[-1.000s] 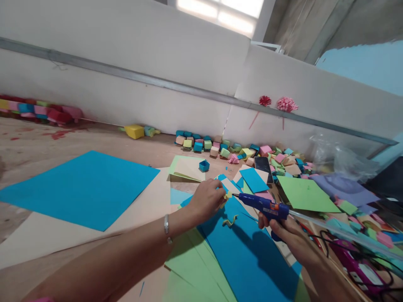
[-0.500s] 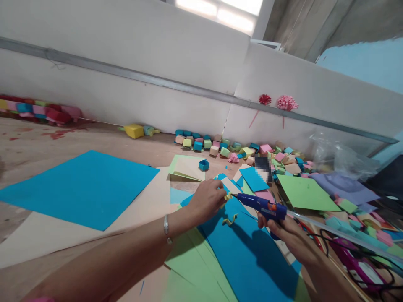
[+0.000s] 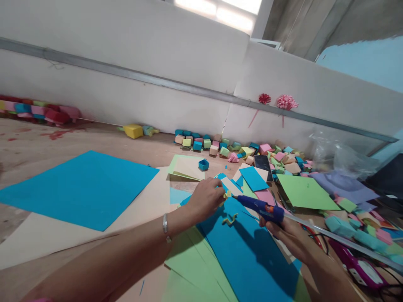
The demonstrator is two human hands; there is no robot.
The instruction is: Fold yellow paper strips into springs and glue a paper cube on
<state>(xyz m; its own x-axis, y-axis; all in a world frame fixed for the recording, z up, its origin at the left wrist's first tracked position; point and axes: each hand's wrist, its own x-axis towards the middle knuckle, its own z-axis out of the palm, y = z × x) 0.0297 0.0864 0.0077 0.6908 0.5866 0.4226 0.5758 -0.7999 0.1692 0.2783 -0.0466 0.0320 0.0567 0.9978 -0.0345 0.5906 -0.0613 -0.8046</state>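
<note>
Tilting glue gun slightly steeper, grasped in right hand, close beside yellow paper piece pinched in left hand; probably mid-gluing.

We are seeing: smooth dark-blue plastic glue gun; matt bright-blue rectangular paper sheet; shiny silver metal bracelet; crinkled, glossy clear plastic bag.

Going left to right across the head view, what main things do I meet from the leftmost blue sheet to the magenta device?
Blue sheet, bracelet, left hand, yellow piece in its grip, glue gun, magenta device.
</note>
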